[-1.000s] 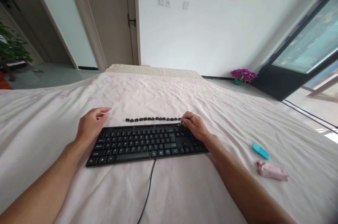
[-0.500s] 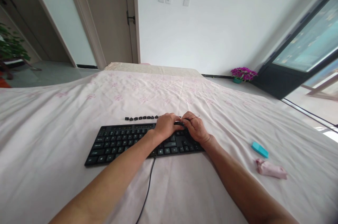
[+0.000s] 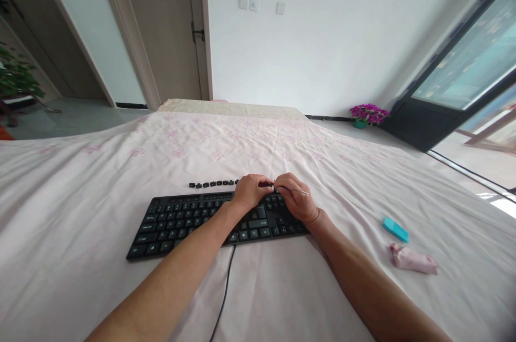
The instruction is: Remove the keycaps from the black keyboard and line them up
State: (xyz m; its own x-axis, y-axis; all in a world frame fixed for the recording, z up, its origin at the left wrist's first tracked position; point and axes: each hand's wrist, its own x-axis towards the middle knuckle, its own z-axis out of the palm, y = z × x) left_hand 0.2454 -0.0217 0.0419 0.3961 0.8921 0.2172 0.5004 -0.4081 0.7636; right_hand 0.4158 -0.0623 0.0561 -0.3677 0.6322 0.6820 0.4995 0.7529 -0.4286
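A black keyboard (image 3: 177, 223) lies on the pale bedsheet, its cable (image 3: 228, 283) running toward me. Over its upper right part, my left hand (image 3: 252, 191) is closed in a pinch, a small black keycap showing between thumb and finger. Close beside it, my right hand (image 3: 297, 199) is closed around a thin metal tool (image 3: 300, 192), whose shiny end sticks out to the right. The fingertips of both hands nearly meet at the keycap. Beyond the keyboard's back edge runs a row of several loose black keycaps (image 3: 213, 184), partly hidden by my left hand.
On the sheet (image 3: 342, 277) to the right lie a flat blue object (image 3: 395, 229) and a rolled pink cloth (image 3: 413, 258). Past the bed are a closed door (image 3: 165, 25), a white wall and a pot of purple flowers (image 3: 367, 114).
My fingertips have come up off the keys with the small black keycap between them. The metal tool in my right hand has swung and now points out to the right. The view has shifted slightly.
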